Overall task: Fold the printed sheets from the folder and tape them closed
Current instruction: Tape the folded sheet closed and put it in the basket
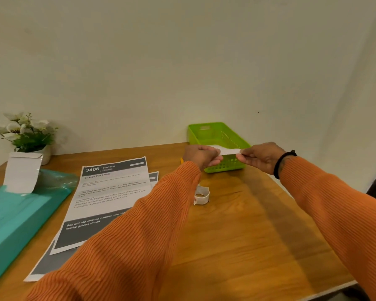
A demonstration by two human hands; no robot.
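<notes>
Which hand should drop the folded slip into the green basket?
Probably right. The right hand pinches the folded slip directly above the green basket; the left hand holds its other end at the basket's edge.

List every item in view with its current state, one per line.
Folded sheet: held over the green basket by both hands.
Left hand: pinching one end.
Right hand: pinching the other end.
Green basket: upright.
Printed sheets: flat, unfolded, stacked.
Tape roll: resting on table.
Teal folder: lying flat.

The top printed sheet (109,196) reads "3406", "BEDROOM", "Change Bed Sheets" and "Bed with old sheet on mattress".
</notes>
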